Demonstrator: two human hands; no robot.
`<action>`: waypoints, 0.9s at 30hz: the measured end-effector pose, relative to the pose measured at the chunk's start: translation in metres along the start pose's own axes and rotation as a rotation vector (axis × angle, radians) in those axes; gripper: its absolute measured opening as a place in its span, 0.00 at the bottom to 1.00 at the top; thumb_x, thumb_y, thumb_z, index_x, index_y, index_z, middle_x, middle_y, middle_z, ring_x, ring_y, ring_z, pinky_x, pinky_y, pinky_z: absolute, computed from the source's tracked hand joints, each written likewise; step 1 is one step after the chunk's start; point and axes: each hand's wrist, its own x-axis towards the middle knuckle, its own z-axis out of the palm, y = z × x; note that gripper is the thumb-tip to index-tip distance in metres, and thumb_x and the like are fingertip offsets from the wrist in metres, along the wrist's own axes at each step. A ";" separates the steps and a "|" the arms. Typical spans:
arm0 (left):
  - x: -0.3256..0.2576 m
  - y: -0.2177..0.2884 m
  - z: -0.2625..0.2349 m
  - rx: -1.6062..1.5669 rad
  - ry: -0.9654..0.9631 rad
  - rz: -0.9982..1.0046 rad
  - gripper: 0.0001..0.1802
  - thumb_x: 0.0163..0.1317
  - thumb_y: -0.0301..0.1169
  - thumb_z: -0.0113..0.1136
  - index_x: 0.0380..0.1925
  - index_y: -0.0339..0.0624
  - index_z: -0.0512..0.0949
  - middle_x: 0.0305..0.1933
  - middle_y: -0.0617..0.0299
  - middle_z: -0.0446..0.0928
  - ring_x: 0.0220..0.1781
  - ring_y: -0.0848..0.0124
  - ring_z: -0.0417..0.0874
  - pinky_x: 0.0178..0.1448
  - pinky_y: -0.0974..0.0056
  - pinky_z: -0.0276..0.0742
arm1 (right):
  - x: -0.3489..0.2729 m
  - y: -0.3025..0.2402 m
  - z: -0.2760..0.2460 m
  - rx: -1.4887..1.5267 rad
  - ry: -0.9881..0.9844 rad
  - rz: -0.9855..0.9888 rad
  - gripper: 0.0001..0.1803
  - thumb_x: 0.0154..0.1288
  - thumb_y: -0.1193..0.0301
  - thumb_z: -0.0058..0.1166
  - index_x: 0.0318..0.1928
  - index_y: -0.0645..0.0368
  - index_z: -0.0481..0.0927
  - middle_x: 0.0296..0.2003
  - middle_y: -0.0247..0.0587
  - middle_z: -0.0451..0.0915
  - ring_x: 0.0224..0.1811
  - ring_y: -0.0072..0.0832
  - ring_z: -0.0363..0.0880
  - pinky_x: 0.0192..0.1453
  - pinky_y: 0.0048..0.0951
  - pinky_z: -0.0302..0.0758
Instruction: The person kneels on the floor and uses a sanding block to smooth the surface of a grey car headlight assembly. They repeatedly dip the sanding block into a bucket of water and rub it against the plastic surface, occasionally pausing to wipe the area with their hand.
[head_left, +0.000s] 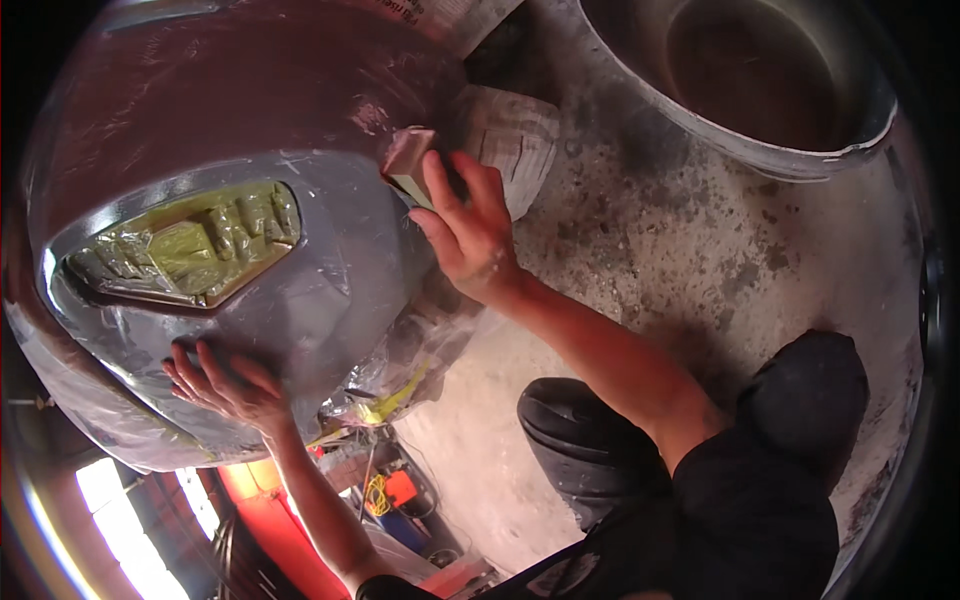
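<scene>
My right hand [472, 228] grips a reddish-brown sanding block [410, 160] and holds it against the edge of a car body panel [350, 215] coated in grey primer. Thumb and fingers close around the block. Lower on the same panel, my left hand [228, 390] lies flat with its fingers spread, holding nothing. Between and above the hands, a recessed light opening [190, 245] is covered with clear film and yellow masking tape. Plastic film also wraps the dark red bodywork [250, 90] around the panel.
A wheel covered in newspaper [510, 140] sits just beyond my right hand. At the upper right, a large round basin [690, 110] stands on the stained concrete floor [650, 250]. Lower left are an orange box [401, 488] and a coiled yellow cord [377, 496].
</scene>
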 end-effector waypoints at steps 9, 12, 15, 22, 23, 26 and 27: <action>0.002 0.005 0.002 0.002 0.005 -0.012 0.26 0.83 0.41 0.49 0.74 0.42 0.72 0.80 0.40 0.69 0.85 0.39 0.63 0.86 0.34 0.49 | 0.020 0.014 -0.005 0.030 -0.050 -0.099 0.34 0.63 0.75 0.71 0.71 0.56 0.81 0.60 0.56 0.78 0.54 0.51 0.77 0.59 0.49 0.77; 0.003 0.003 0.002 0.004 0.010 -0.007 0.27 0.83 0.42 0.48 0.75 0.42 0.72 0.80 0.40 0.69 0.85 0.39 0.63 0.86 0.33 0.49 | 0.029 0.004 -0.006 -0.028 -0.072 -0.080 0.35 0.63 0.75 0.71 0.72 0.50 0.81 0.61 0.54 0.78 0.55 0.49 0.77 0.60 0.48 0.78; -0.005 0.009 0.006 -0.019 -0.011 -0.011 0.27 0.83 0.43 0.48 0.74 0.42 0.72 0.80 0.41 0.69 0.86 0.39 0.62 0.86 0.33 0.49 | 0.087 -0.010 0.000 -0.099 -0.206 -0.152 0.36 0.61 0.76 0.73 0.71 0.46 0.83 0.60 0.56 0.78 0.57 0.50 0.78 0.62 0.48 0.78; -0.001 0.003 -0.003 0.017 -0.015 -0.023 0.27 0.83 0.42 0.47 0.74 0.42 0.73 0.80 0.41 0.69 0.86 0.39 0.62 0.86 0.33 0.48 | 0.057 0.005 -0.007 -0.020 -0.112 -0.157 0.36 0.60 0.79 0.72 0.70 0.48 0.84 0.60 0.56 0.80 0.55 0.53 0.79 0.62 0.48 0.77; 0.000 0.006 0.001 -0.005 -0.019 -0.016 0.27 0.83 0.42 0.47 0.74 0.42 0.73 0.80 0.40 0.69 0.86 0.39 0.62 0.86 0.33 0.48 | 0.082 -0.007 -0.007 -0.050 -0.166 -0.178 0.36 0.61 0.79 0.71 0.72 0.49 0.82 0.60 0.56 0.80 0.56 0.52 0.78 0.62 0.47 0.77; -0.002 0.009 0.009 -0.031 0.002 -0.034 0.27 0.83 0.42 0.47 0.75 0.42 0.72 0.80 0.40 0.69 0.86 0.39 0.61 0.87 0.33 0.47 | 0.095 -0.002 0.008 -0.021 -0.127 -0.165 0.36 0.62 0.78 0.71 0.73 0.50 0.81 0.62 0.56 0.79 0.57 0.52 0.78 0.63 0.47 0.77; -0.006 0.007 0.008 -0.022 -0.014 -0.024 0.27 0.83 0.43 0.47 0.75 0.42 0.72 0.80 0.40 0.69 0.86 0.39 0.61 0.87 0.33 0.47 | 0.065 0.000 0.005 0.030 -0.079 -0.077 0.36 0.62 0.78 0.71 0.72 0.49 0.81 0.62 0.56 0.78 0.57 0.52 0.78 0.63 0.46 0.78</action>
